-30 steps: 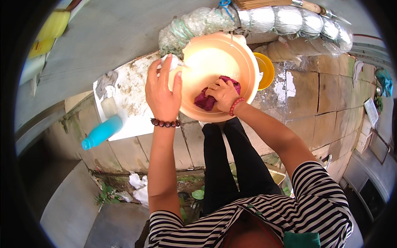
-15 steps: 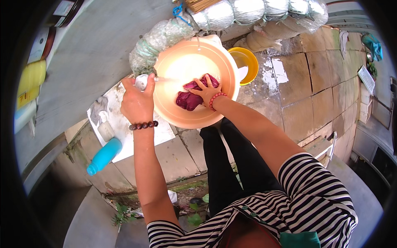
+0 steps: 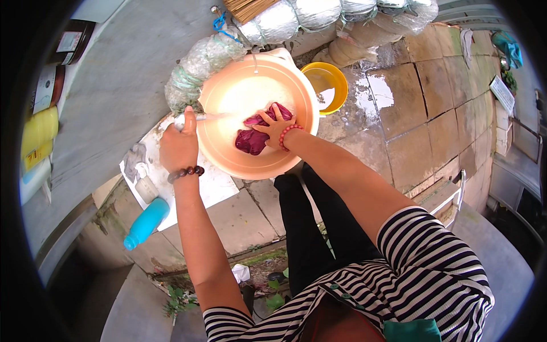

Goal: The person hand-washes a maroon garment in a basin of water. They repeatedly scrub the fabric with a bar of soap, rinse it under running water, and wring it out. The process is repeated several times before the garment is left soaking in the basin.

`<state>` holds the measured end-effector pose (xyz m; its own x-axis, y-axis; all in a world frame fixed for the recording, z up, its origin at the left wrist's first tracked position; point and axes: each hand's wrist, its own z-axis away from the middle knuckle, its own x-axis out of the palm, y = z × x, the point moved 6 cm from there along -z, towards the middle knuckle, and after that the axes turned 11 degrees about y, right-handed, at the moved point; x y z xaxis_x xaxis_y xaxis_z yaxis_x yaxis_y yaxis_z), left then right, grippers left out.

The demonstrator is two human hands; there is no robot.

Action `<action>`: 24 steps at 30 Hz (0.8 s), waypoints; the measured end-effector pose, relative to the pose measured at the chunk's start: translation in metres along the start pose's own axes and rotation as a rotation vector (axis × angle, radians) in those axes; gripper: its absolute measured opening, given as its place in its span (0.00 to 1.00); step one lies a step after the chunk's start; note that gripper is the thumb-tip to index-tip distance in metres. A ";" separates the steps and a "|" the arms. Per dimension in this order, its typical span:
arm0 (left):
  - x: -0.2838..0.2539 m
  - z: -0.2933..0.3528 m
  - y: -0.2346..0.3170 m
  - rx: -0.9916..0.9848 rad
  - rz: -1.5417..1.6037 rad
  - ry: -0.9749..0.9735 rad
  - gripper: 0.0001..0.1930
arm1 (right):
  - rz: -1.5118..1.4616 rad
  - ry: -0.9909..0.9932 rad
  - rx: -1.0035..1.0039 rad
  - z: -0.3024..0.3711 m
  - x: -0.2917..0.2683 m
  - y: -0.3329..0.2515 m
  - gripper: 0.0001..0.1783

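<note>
A peach-coloured basin [image 3: 222, 163] stands in front of me, with a wet maroon cloth [image 3: 251, 141] lying in it. My right hand [image 3: 273, 129], with a pink-red bead bracelet, rests on the cloth, its fingers spread over the folds. At the basin's left rim, my left hand [image 3: 179, 143], wearing dark beads, is closed round a white thing [image 3: 180, 120] that sends a thin spray over the basin. Most of that thing is hidden by my fingers, so its kind is unclear. Glare washes out the basin's far side.
A yellow bucket [image 3: 342, 85] stands right of the basin; plastic-wrapped pipes [image 3: 273, 24] run behind it. On the left, a white board [image 3: 213, 194] bears a pale pump bottle [image 3: 146, 190] and a blue bottle [image 3: 146, 224] at its edge. Further left, containers [image 3: 39, 134] line a ledge.
The view has shifted slightly, moving the basin left in the picture. My left hand has turned a little, showing less of the white thing. My right hand stays on the cloth.
</note>
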<state>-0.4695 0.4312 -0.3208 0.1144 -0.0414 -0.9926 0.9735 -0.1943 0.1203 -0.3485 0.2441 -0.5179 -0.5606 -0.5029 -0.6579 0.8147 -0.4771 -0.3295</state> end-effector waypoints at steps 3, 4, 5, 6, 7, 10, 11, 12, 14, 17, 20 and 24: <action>0.004 -0.001 -0.003 -0.060 0.021 -0.049 0.41 | 0.004 -0.015 0.005 0.000 -0.002 0.000 0.41; 0.009 -0.003 -0.006 -0.076 0.035 -0.050 0.41 | 0.010 -0.018 0.009 0.001 -0.003 0.001 0.41; 0.009 -0.003 -0.005 -0.092 0.050 -0.053 0.41 | 0.015 -0.022 0.015 0.002 -0.005 0.001 0.41; 0.011 -0.002 -0.006 -0.144 0.136 -0.133 0.41 | 0.009 -0.024 0.015 0.002 -0.005 0.001 0.41; 0.010 -0.001 -0.008 -0.196 0.222 -0.214 0.40 | 0.003 -0.025 0.016 0.003 -0.005 0.000 0.41; 0.021 0.004 -0.011 -0.377 0.532 -0.403 0.37 | -0.015 -0.027 0.021 0.001 -0.004 0.001 0.40; 0.027 0.006 -0.013 -0.444 0.641 -0.454 0.36 | -0.022 -0.028 0.019 0.000 -0.004 0.000 0.40; 0.034 0.009 -0.014 -0.521 0.754 -0.490 0.35 | -0.014 -0.029 0.018 -0.001 -0.004 0.000 0.40; 0.047 0.014 -0.012 -0.673 0.984 -0.564 0.33 | 0.000 -0.030 0.022 -0.001 -0.004 0.002 0.40; 0.052 0.019 -0.011 -0.720 1.103 -0.719 0.31 | -0.017 -0.033 0.023 -0.004 -0.002 0.003 0.41; 0.051 0.028 -0.001 -0.829 1.425 -0.931 0.30 | -0.016 -0.040 0.023 -0.006 -0.002 0.003 0.42; 0.050 0.034 0.011 -1.029 1.916 -1.126 0.27 | 0.000 -0.062 0.020 -0.011 -0.003 0.001 0.45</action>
<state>-0.4597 0.3939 -0.3681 0.8241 0.1378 0.5494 -0.2241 0.9701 0.0928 -0.3445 0.2537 -0.5234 -0.5695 -0.5463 -0.6142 0.8118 -0.4913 -0.3157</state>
